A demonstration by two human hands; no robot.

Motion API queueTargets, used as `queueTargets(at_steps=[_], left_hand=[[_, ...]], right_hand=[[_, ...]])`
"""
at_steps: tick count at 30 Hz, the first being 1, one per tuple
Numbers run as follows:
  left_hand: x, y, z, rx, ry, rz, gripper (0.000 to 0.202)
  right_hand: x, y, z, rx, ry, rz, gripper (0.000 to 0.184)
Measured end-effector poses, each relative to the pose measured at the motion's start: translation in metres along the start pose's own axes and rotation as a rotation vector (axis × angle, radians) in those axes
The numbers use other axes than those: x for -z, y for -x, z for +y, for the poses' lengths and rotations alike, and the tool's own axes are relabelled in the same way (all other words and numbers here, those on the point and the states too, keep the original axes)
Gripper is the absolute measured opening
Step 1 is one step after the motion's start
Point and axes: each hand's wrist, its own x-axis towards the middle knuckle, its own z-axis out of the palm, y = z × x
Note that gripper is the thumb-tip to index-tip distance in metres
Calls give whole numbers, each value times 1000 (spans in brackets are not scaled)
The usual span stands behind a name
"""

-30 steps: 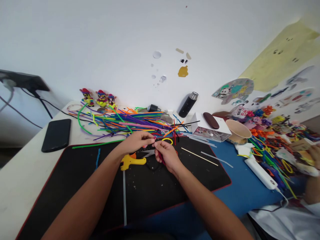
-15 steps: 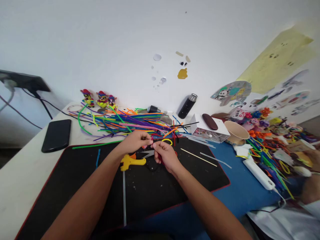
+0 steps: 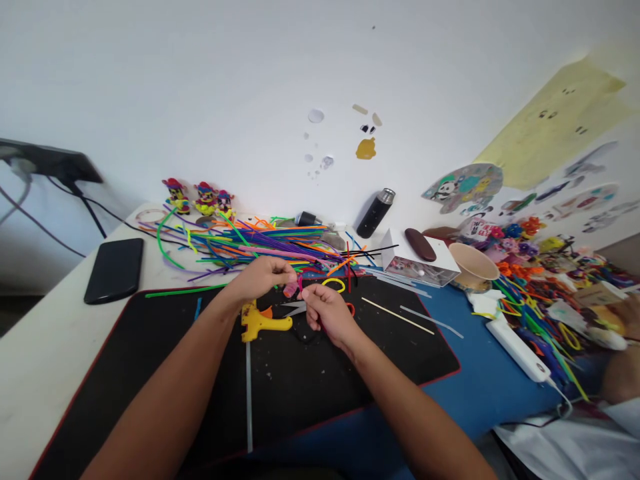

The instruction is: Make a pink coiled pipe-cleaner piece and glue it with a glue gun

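My left hand is closed in a pinch just above a small pink piece of pipe cleaner. My right hand pinches the lower end of that pink piece between thumb and finger. A pink-orange bit shows below my left fingertips; whether they grip it I cannot make out. Scissors show their blades left of my right hand, which hides their middle; whether they rest on the mat or in the hand is unclear. A yellow hot glue gun with a clear glue stick lies below my left hand.
A heap of coloured pipe cleaners lies behind the black mat. A phone is at left. A black flask, a white box and a bowl stand at back right. A thin stick lies on the mat.
My left hand has shifted slightly left, away from my right fingertips, and more of the pink piece shows between them. My right hand has barely moved.
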Motion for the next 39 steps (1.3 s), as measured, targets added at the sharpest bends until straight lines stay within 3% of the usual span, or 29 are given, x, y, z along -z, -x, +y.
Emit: queueTargets(at_steps=[3, 5, 10, 14, 28, 39], left_hand=[[9, 1, -2, 6, -44, 143, 38], [11, 2, -1, -2, -92, 178, 39], [-3, 1, 7, 8, -149, -94, 33], [-12, -1, 9, 48, -197, -173, 30], [-11, 0, 7, 43, -206, -174, 31], [-17, -1, 5, 14, -166, -154, 19]], right_hand=[[5, 4, 8, -40, -8, 3, 43], [9, 6, 11, -48, -34, 33, 44], [12, 6, 8, -33, -72, 55, 44], [6, 5, 4, -23, -62, 56, 42], [3, 2, 6, -25, -47, 42, 43], [2, 5, 8, -41, -39, 50, 44]])
